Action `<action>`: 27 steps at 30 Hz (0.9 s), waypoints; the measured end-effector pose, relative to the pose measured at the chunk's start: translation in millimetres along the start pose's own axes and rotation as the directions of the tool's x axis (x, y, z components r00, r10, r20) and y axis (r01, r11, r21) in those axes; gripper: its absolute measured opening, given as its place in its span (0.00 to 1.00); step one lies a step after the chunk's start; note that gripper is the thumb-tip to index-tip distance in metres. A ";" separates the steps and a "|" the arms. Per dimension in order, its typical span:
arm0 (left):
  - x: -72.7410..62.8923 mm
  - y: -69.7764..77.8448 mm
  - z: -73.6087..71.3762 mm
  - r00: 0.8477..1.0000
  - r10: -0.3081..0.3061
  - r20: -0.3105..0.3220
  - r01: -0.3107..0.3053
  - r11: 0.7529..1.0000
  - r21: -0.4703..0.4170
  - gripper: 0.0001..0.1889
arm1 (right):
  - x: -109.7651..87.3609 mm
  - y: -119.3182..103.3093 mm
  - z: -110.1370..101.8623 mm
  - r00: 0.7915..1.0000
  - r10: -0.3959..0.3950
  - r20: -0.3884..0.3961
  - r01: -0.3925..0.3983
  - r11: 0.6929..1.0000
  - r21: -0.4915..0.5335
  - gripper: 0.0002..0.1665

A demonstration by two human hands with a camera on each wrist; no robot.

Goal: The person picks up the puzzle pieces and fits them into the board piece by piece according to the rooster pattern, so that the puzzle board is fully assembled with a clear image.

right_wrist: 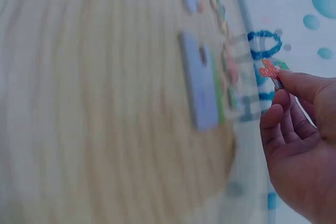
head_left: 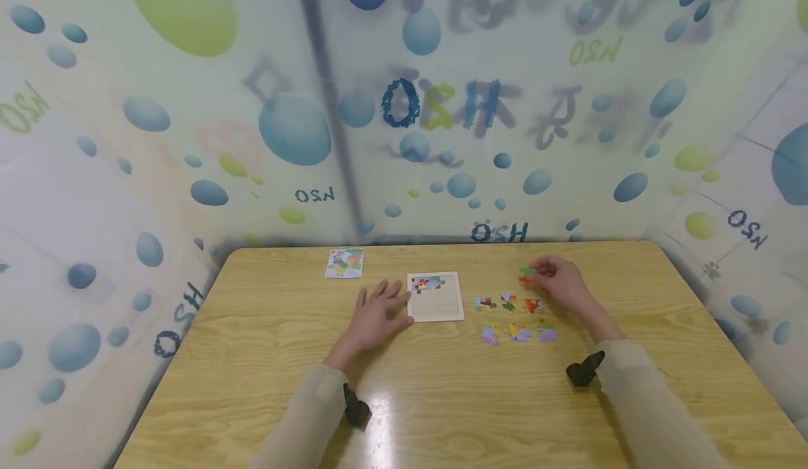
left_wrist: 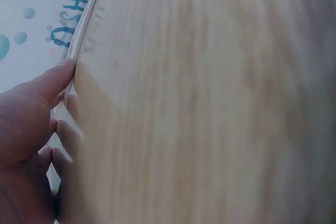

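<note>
Right of the tray (head_left: 435,306), the right hand (head_left: 558,283) pinches a puzzle piece (head_left: 526,277) over the bench (head_left: 454,385); it looks light and stiff, probably best held by its edges. Spread open, the left hand (head_left: 377,316) touches the tray.

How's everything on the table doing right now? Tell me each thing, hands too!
Puzzle tray: partly filled, placed pieces at its upper left.
Loose puzzle pieces: unplaced, in two rows of three.
Held piece: pinched, lifted off the table.
Picture card: lying flat, picture up.
Left hand: fingers spread, touching the tray's left edge.
Right hand: pinching the held piece.
</note>
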State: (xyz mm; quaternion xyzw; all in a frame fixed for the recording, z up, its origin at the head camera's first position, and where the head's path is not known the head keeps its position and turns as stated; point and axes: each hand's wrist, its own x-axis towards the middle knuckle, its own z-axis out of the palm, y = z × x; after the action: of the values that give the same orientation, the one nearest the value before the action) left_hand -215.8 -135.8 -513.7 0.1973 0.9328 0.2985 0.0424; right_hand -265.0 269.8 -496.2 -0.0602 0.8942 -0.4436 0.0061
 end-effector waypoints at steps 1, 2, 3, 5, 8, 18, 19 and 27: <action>0.0 -0.2 0.3 1.000 0.002 0.001 -0.002 1.000 0.000 0.30 | 0.9 -2.8 1.9 1.000 -0.004 0.004 0.004 1.000 0.004 0.15; -0.1 -0.2 0.5 1.000 0.004 0.002 -0.004 1.000 -0.001 0.30 | 1.8 -5.8 4.0 1.000 -0.007 0.008 0.007 1.000 0.014 0.14; -0.2 -0.2 0.8 1.000 0.005 0.002 -0.005 1.000 -0.002 0.30 | 2.9 -8.5 6.3 1.000 -0.013 0.016 0.012 1.000 0.023 0.15; -0.4 0.0 0.9 1.000 0.008 0.005 -0.008 1.000 -0.007 0.30 | 5.3 -13.6 11.8 1.000 -0.010 0.026 0.009 0.999 0.038 0.14; -1.0 0.7 0.5 1.000 0.010 0.004 -0.010 1.000 -0.005 0.30 | 9.6 -20.3 21.4 0.999 -0.005 0.037 0.003 0.998 0.066 0.14; -1.6 -0.1 0.8 1.000 0.000 0.004 0.000 1.000 0.001 0.30 | 17.5 -39.1 50.4 0.999 0.000 0.049 -0.008 0.984 0.179 0.14; -1.5 -0.3 1.0 1.000 -0.001 0.004 0.001 1.000 0.002 0.30 | 17.9 -41.3 52.7 0.999 0.002 0.054 -0.013 0.980 0.200 0.14; 0.0 -1.5 1.1 1.000 0.001 0.005 -0.002 1.000 0.016 0.30 | 23.0 -61.1 71.1 0.995 0.005 0.100 -0.033 0.958 0.285 0.14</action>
State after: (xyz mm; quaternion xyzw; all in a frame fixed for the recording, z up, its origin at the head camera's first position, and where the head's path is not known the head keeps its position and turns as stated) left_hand -216.1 -136.4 -515.5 0.1990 0.9350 0.2904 0.0427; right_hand -277.0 174.2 -489.9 -0.0718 0.8197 -0.5647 0.0630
